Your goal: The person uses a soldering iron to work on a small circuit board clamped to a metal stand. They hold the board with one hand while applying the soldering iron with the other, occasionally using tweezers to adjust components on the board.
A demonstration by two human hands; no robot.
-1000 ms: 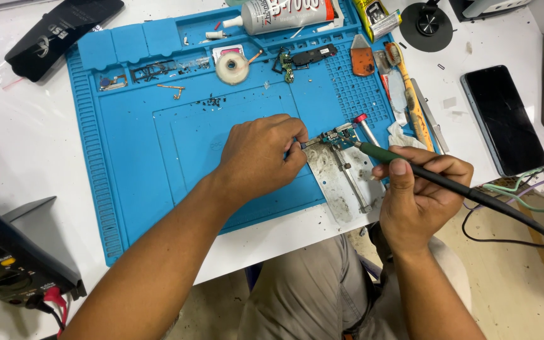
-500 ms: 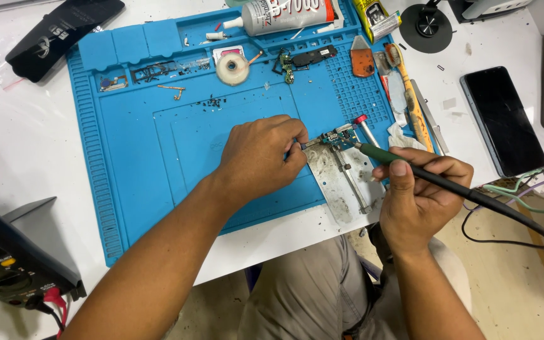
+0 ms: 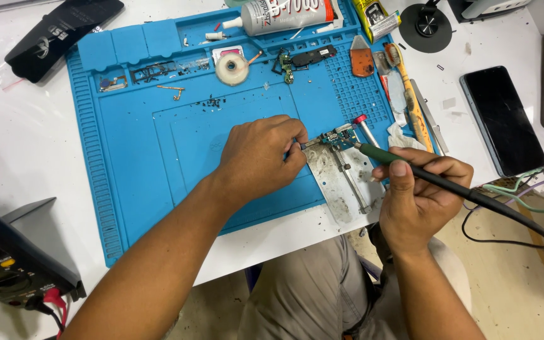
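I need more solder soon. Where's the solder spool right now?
In the head view the solder spool lies near the top middle of the blue mat, just below the glue tube and beyond the left hand.

A glue tube, solder reel and dark phone lie apart

A white table stands over a pale tan floor.

Small circuit board on steel holder; soldering iron touching.
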